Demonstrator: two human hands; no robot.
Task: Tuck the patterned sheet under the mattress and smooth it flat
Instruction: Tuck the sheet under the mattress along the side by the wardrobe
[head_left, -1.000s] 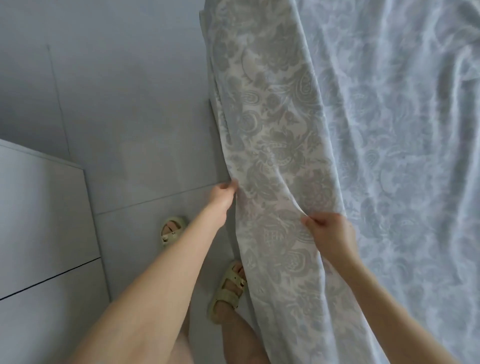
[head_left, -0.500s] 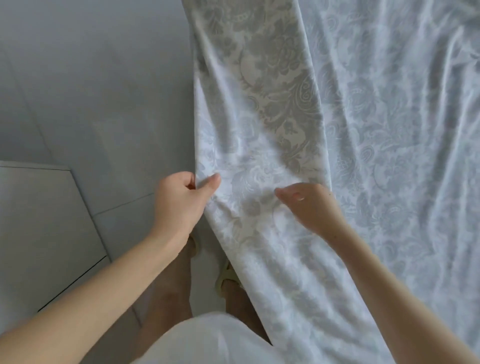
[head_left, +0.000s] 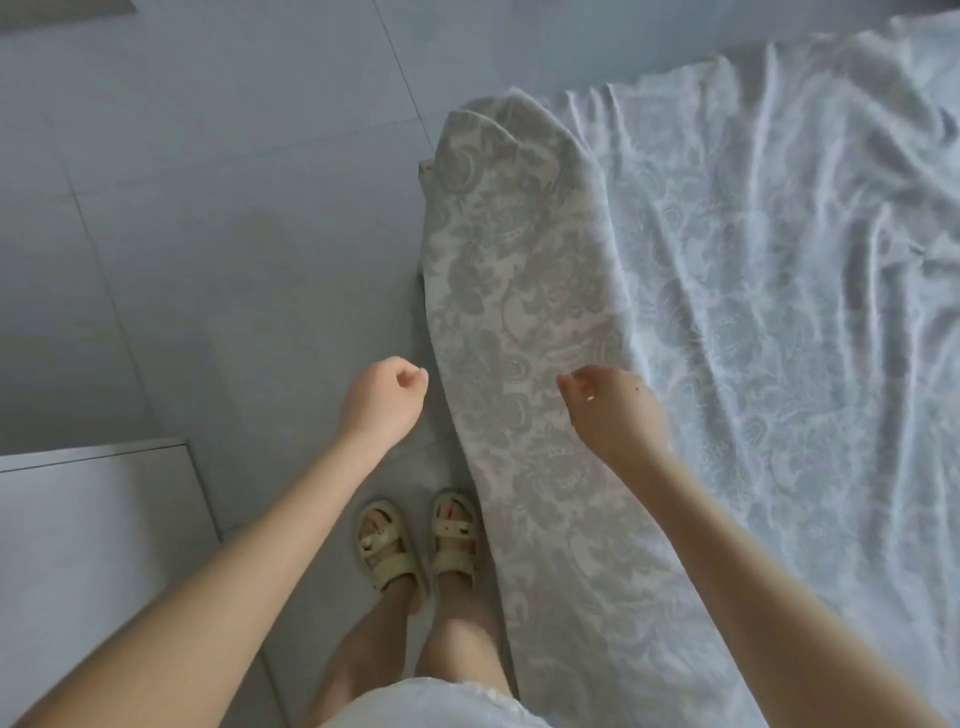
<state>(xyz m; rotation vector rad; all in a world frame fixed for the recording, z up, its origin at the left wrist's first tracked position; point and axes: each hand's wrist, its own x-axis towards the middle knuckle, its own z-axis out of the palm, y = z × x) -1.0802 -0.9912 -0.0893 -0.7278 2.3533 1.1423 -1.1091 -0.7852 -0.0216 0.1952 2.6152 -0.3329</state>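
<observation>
The patterned sheet covers the top of the mattress, still creased, and runs down its near side in a grey floral band. The mattress corner shows at the far end, wrapped in the sheet. My left hand hangs over the floor just left of the mattress side, fingers loosely curled, holding nothing. My right hand hovers over the top edge of the mattress side with its fingers loosely curled, gripping no cloth.
Grey floor tiles stretch to the left of the bed. A pale cabinet or panel stands at the lower left. My feet in light sandals stand close against the mattress side.
Both hands have let go of the sheet's hanging edge and drawn back. The sheet's side now lies flat against the mattress. The view has pulled back and shows the far corner.
</observation>
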